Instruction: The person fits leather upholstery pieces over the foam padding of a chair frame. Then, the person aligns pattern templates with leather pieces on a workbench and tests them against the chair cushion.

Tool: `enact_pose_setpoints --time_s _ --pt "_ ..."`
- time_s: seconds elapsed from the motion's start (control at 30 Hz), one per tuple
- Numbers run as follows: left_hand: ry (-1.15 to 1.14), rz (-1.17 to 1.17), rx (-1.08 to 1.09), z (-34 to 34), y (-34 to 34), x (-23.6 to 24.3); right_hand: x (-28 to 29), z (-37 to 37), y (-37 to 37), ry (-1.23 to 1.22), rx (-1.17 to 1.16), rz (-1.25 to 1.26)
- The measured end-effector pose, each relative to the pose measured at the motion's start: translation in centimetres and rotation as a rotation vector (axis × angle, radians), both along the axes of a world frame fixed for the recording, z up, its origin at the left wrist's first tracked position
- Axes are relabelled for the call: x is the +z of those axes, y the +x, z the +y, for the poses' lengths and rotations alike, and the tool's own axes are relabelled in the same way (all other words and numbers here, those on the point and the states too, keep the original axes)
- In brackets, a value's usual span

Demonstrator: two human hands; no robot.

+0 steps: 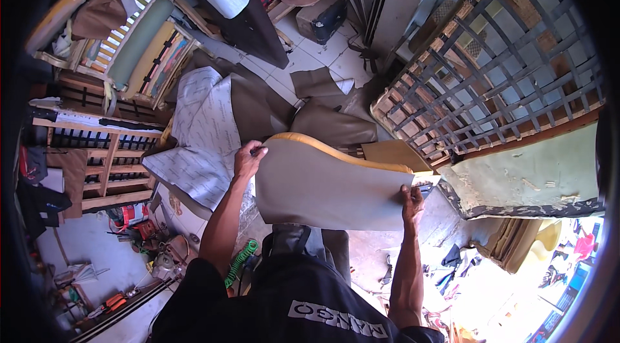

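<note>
In front of my body I hold up a taupe leatherette sheet [332, 188], which lies against a curved panel with a yellow foam edge [339, 154] along its top. My left hand [249, 159] is closed on the sheet's upper left corner. At the right edge, a little lower, my right hand [412, 203] pinches the sheet, thumb on the near face. The far side of the panel is hidden from me.
Crumpled leatherette with a white printed backing [210, 117] lies ahead to the left. A webbed wooden frame [491, 59] leans at the right above a pale green panel [529, 168]. Slatted wooden frames [110, 162] stand left. A green coiled hose [241, 261] lies beside my left arm.
</note>
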State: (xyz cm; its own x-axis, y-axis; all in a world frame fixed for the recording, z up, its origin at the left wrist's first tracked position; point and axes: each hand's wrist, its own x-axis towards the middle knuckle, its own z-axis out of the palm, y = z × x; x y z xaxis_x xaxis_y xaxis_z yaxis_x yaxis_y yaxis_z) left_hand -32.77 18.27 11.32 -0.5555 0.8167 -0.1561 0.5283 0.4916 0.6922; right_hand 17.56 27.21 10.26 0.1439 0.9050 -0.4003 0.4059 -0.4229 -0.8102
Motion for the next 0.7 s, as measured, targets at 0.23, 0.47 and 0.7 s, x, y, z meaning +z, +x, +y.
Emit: enact_pose_setpoints --time_s 0.23,0.47,0.7 --pt "0.032 -0.139 0.093 -1.5 2.0 -0.7 -2.5 -2.7 2.2 0.101 -0.124 0.338" --pt "0.077 -0.126 0.243 -6.2 3.6 -4.3 -3.4 -6.0 4.3 -0.102 -0.012 0.225" --pt "0.072 0.040 0.197 -8.9 5.7 -4.1 -2.2 -5.8 7.1 -0.412 0.290 -0.160"
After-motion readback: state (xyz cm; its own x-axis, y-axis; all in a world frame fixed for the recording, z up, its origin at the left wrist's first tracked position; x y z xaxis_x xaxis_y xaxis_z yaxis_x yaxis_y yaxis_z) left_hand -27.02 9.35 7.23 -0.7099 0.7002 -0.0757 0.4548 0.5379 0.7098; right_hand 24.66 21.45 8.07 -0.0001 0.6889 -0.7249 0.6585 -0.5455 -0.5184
